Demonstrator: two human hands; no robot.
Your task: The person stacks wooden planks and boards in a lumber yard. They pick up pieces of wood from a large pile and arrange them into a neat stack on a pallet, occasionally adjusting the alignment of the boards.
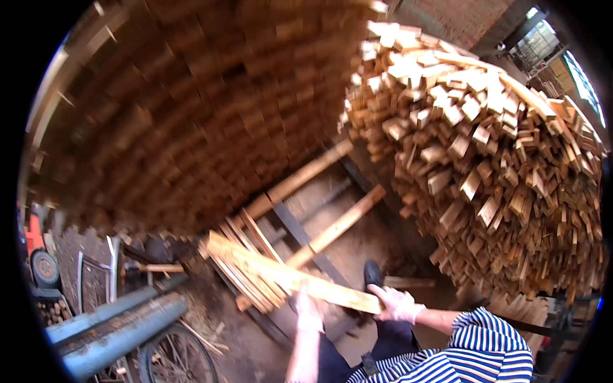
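Note:
A long pale wooden board slants in front of me, its far end up to the left and its near end toward my right. My right hand, in a whitish glove, is closed on the near end. My left hand, gloved too, is closed on the board's lower edge near the middle; its fingertips are partly hidden. Under the far half of the board lies a row of thin wooden slats, side by side across a low frame of dark metal bars and wooden rails.
A tall stack of wood pieces rises ahead on the left. Another big pile, cut ends outward, stands on the right. At lower left are blue metal beams, a spoked wheel and a small tyred wheel.

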